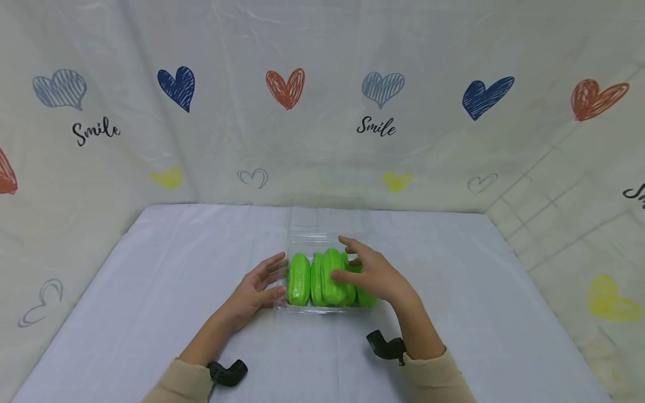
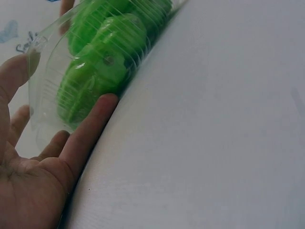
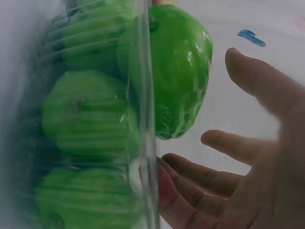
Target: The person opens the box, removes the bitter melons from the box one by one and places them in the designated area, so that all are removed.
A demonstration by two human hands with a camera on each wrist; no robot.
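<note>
A clear plastic clamshell box (image 1: 330, 309) with its lid (image 1: 327, 224) folded open at the back holds several glossy green elongated vegetables (image 1: 299, 280), kind unclear. One green vegetable (image 3: 183, 71) lies on top of the others, above the rim in the right wrist view. My left hand (image 1: 257, 285) rests against the box's left side, fingers fairly straight, one fingertip touching the wall low down in the left wrist view. My right hand (image 1: 378, 274) hovers over the box's right part with fingers spread and thumb near the top vegetable, a gap between them in the right wrist view.
A white cloth (image 1: 201, 252) covers the table under the box. Behind and beside it hangs a pale sheet (image 1: 322, 33) printed with hearts and words. Black wrist cameras (image 1: 228, 373) sit at both cuffs.
</note>
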